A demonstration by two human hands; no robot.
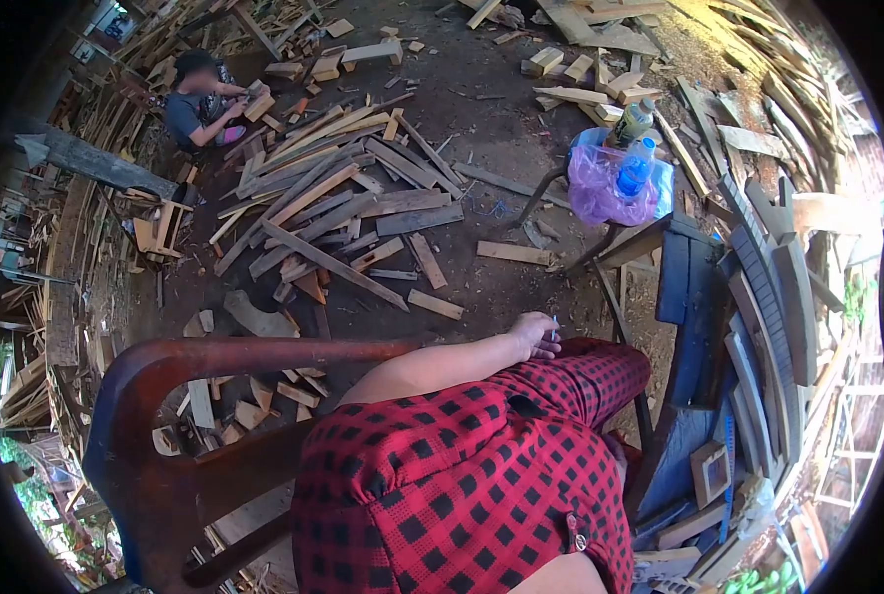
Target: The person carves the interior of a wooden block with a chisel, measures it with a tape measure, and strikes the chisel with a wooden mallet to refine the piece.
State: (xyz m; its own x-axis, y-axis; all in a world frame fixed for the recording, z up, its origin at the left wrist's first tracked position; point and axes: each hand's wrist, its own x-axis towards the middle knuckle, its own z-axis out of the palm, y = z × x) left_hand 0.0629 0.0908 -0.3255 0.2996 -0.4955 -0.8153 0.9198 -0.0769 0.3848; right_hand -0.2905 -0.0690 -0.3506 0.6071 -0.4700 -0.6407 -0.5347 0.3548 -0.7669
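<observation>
My left hand (538, 337) rests near my knee, its fingers closed around a short thin white stick (556, 323) that looks like a cigarette. The bare left forearm stretches across from a red and black checked sleeve (412, 436). Below the hand are checked trousers (600, 368) of the same pattern. Beside my left arm runs the armrest of a brown wooden chair (254, 353). Only a bit of my right arm (561, 574) shows at the bottom edge under a buttoned sleeve tab; the right hand cannot be seen.
A pile of wood offcuts (353, 203) lies on the dirt floor ahead. A person (196, 109) sits beyond it, handling a wood block. On a stool stand a blue bottle (636, 166), another bottle (632, 121) and a purple plastic bag (595, 193). Dark planks (694, 297) stand at right.
</observation>
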